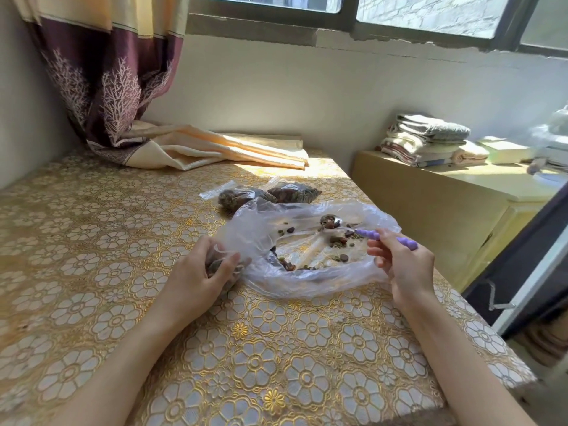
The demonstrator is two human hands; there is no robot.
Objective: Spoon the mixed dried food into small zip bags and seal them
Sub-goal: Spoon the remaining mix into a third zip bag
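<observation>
Hands working at a table point(92, 241), head view. Left hand point(199, 272) is gripping a small zip bag point(229, 269), partly filled, fingers curled round it. Right hand point(402, 265) is pinching the purple handle of a spoon point(362, 231), whose bowl is carrying dried food point(338, 241) inside a large loose plastic bag point(307, 272). Two filled bags point(264, 193) are lying just behind. Film is probably light, limp and slippery, so the small bag is best held near its mouth; little food remains.
</observation>
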